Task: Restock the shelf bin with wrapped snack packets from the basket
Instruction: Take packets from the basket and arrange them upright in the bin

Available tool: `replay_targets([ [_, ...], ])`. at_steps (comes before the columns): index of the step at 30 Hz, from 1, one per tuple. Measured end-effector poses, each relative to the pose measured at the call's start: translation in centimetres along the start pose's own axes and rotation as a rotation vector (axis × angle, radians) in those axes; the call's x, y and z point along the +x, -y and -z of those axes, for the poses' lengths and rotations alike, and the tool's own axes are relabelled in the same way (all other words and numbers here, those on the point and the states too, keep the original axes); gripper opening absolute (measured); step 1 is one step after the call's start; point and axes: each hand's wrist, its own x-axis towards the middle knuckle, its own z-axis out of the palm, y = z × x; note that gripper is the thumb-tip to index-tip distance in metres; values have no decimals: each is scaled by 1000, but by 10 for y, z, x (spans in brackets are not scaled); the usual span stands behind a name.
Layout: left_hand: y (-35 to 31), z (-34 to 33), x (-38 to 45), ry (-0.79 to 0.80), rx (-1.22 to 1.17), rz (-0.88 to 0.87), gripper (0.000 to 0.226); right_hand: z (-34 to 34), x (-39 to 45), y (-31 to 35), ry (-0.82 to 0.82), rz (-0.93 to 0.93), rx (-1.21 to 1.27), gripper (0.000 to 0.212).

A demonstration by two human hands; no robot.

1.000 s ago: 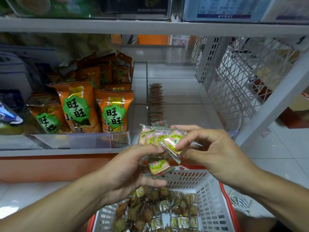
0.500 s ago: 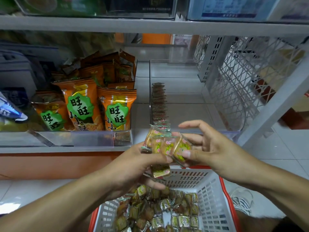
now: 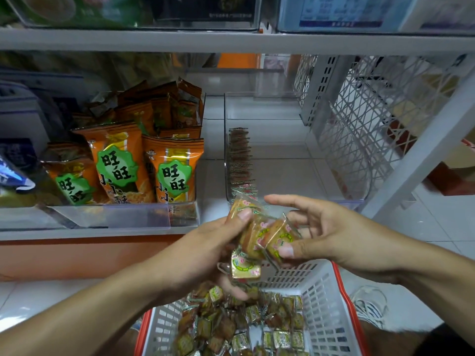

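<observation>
Crinkly clear wrappers are making the handful of snack packets (image 3: 262,233) slippery: the left hand (image 3: 203,255) is gripping them with thumb on top, while the right hand (image 3: 331,236) is pinching the end one, its other fingers spread. One packet (image 3: 244,265) is dangling loose below and, I judge, risking a drop into the white basket (image 3: 323,301). They are hovering before the clear shelf bin (image 3: 295,176), holding one neat row at its left wall

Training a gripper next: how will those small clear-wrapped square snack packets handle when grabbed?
Probably light: the left hand holds several small clear-wrapped square snack packets at once. The glossy wrap looks slippery; one packet dangles low. Likely stiff, since they stand in a row in the clear plastic bin.
</observation>
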Motion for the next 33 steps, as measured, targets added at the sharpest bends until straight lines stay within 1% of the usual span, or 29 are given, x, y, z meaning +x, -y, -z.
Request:
replay_targets([
  [2,0,-5,0,-28,156,-43,48,1,0,-1,32,-28,-4,88],
  [3,0,-7,0,-32,210,-54,51,1,1,-2,67,-43,3,89],
  [6,2,-10,4,-43,263,-41,58,-2,2,-2,148,-37,-12,79],
  [10,2,-15,12,-80,259,-55,60,-5,3,7,133,34,-72,67],
  [14,-8,-16,21,-162,171,-76,68,0,6,24,9,121,-175,68],
  [16,-15,-17,25,-233,80,-102,67,7,10,34,-65,149,-149,70],
  [18,-21,-18,31,-342,-15,-158,59,19,18,44,-220,190,-121,69],
  [19,-22,-18,35,-403,-38,-191,54,26,25,49,-316,215,-153,67],
  [20,-22,-17,38,-459,-34,-220,55,33,32,51,-417,239,-230,64],
  [21,-22,-17,40,-506,-13,-243,60,39,42,52,-498,242,-340,63],
  [23,-23,-16,43,-574,71,-268,78,49,65,46,-576,197,-551,62],
  [24,-23,-15,46,-592,99,-256,94,55,80,43,-573,148,-617,60],
  [25,-22,-14,49,-599,92,-232,105,61,96,38,-544,101,-665,54],
  [26,-20,-14,52,-593,52,-208,110,69,113,32,-494,58,-668,40],
  [27,-19,-14,55,-573,-3,-191,107,75,128,30,-438,31,-646,26],
  [28,-18,-14,59,-555,-46,-187,94,82,143,27,-430,18,-662,24],
  [29,-16,-14,62,-549,-68,-191,76,90,157,26,-440,-23,-680,30],
  [30,-15,-14,63,-549,-82,-194,62,96,172,23,-489,-53,-755,43],
  [31,-14,-14,64,-551,-91,-194,57,101,184,21,-541,-65,-827,53],
  [33,-12,-13,64,-546,-99,-189,60,103,201,19,-552,-63,-857,61],
])
